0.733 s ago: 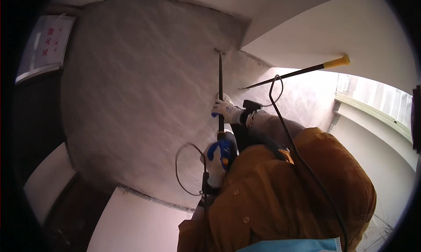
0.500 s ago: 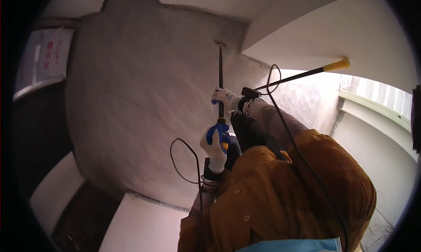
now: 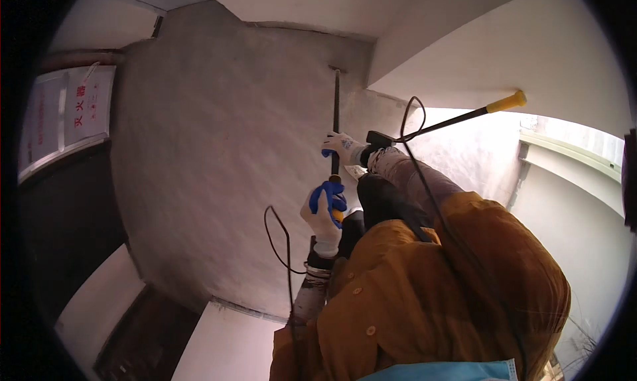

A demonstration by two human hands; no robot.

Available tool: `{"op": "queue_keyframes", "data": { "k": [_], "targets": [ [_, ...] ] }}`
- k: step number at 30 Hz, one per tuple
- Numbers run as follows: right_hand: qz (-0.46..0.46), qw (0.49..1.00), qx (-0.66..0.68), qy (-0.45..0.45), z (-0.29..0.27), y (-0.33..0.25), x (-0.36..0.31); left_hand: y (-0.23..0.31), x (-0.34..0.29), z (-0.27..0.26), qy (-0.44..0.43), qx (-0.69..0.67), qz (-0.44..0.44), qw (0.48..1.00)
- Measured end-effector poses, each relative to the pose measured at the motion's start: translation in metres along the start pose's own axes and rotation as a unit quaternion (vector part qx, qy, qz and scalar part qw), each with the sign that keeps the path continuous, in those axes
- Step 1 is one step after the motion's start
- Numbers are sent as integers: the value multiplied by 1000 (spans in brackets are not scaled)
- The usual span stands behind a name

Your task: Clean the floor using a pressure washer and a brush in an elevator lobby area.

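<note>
My left hand, in a white glove with a blue palm, is closed round the yellow-gripped near end of a long-handled scraper. Farther up the same dark pole, my right hand wraps round it in a matching glove. The pole points straight away from me. Its narrow crosswise head meets the grey floor near the far wall; the working edge is too small to make out.
A second dark pole with a yellow grip leans by the white wall on the right. At the left are a signboard and a dark panel. Black cables loop from both wrists. A white surface edges the near floor.
My view has turned a little, so the signboard and left edge sit further inward. Both hands keep their grip, and the scraper head has barely shifted.
</note>
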State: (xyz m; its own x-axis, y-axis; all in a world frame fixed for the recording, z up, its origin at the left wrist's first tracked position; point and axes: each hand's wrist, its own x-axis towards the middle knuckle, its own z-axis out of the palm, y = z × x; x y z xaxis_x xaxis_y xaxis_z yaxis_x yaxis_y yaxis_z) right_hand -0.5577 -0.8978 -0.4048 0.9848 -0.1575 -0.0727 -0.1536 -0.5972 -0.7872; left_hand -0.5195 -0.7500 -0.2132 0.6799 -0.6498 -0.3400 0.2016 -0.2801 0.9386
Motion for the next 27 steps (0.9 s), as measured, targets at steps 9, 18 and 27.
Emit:
{"op": "queue_keyframes", "data": {
  "k": [9,18,27],
  "targets": [
    [52,998,23,30,27,-17,-45,7,-37,-8,-37,96,39,994],
    [45,998,19,43,19,-29,-39,-6,-37,-16,-9,-95,-95,991],
    [-23,999,-13,36,-2,12,15,-9,12,-7,19,73,61,995]
  ]
}}
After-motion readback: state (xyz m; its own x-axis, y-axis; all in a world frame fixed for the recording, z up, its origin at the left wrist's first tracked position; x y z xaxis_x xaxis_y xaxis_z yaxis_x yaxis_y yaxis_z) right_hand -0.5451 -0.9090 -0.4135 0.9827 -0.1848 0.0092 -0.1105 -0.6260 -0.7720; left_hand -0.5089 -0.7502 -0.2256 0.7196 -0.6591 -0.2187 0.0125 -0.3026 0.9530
